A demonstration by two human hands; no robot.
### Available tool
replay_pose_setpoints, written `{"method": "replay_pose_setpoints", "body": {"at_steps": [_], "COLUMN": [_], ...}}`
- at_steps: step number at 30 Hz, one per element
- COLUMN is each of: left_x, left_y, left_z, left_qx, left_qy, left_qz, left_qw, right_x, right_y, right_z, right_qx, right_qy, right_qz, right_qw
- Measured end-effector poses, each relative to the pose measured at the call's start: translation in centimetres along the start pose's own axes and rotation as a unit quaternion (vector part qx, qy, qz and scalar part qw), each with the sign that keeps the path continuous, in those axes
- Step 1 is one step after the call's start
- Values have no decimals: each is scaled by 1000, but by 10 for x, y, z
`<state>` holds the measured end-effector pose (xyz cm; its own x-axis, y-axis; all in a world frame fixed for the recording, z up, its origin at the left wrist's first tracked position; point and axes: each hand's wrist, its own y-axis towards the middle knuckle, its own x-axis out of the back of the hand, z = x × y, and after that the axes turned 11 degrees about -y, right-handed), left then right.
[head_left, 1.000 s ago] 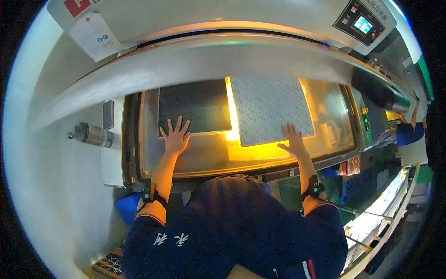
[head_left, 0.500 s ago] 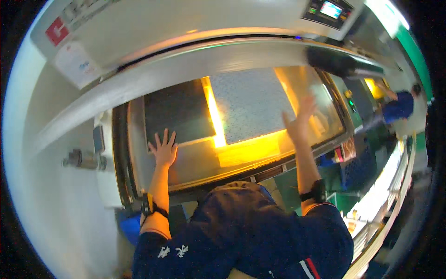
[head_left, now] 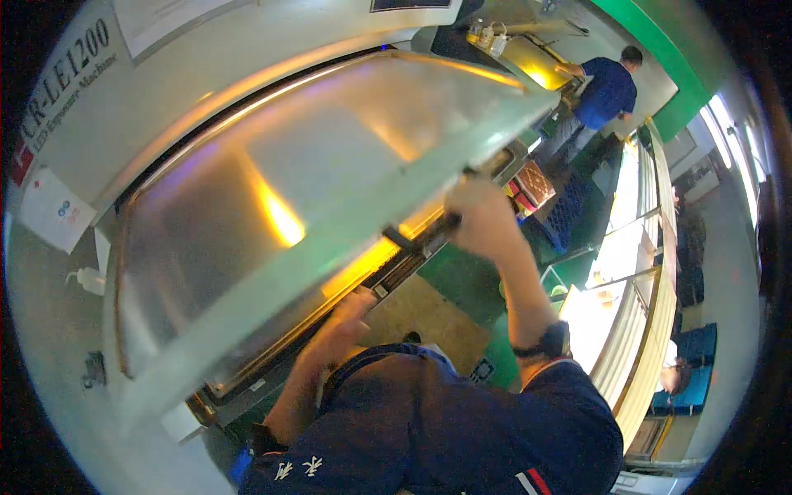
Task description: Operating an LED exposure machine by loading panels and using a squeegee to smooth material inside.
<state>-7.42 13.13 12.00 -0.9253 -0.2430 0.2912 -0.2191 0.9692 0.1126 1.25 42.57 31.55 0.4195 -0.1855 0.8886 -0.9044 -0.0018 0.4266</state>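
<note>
While the big frosted lid [head_left: 272, 214] of the grey machine [head_left: 190, 91] stands tilted, its long front edge running from about 7 o'clock up toward 2 o'clock across the view, the right hand [head_left: 483, 219] is closed around the dark handle bar [head_left: 421, 235] fixed under that edge, fingers wrapped over it just right of centre. The left hand [head_left: 351, 309] sits lower, at about 6 o'clock from the lid's middle, pressed up against the underside of the lid's rim near the machine's front; whether its fingers curl around anything cannot be told, since they are partly hidden by the rim. Yellow light [head_left: 280, 219] glows through the lid and along the gap below it. A black wristwatch [head_left: 549, 338] sits on the right forearm, and the dark blue shirt [head_left: 429, 429] fills the view at 6 o'clock. On the machine's wall at 9 o'clock hangs a white label [head_left: 54, 210]. Far off at 1 o'clock another person [head_left: 602, 91] in a blue top stands with their back turned beside a second lit machine, and bright window frames [head_left: 635, 272] run down the 3 o'clock side.
</note>
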Motion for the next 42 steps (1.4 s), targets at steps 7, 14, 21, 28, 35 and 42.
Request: {"method": "replay_pose_setpoints", "body": {"at_steps": [7, 14, 21, 28, 35, 42], "left_x": [-1, 34, 34, 43, 41, 38], "left_y": [39, 0, 1, -7, 16, 10], "left_z": [16, 113, 132, 131, 137, 141], "left_qx": [66, 414, 358, 372, 351, 345], "left_qy": [7, 449, 488, 490, 463, 443], "left_qz": [67, -186, -253, -235, -227, -239], "left_qw": [996, 769, 755, 753, 781, 792], "right_x": [-181, -227, -208, -265, -477, -486], "right_y": [-139, -158, -135, -168, -186, -245], "right_z": [38, 34, 20, 20, -60, -68], "right_qx": [51, 110, 163, 318, 166, 120], "right_qy": [-38, 36, 104, 479, 76, -18], "right_qz": [428, 438, 543, 304, 427, 457], "right_qw": [901, 891, 817, 760, 886, 881]}}
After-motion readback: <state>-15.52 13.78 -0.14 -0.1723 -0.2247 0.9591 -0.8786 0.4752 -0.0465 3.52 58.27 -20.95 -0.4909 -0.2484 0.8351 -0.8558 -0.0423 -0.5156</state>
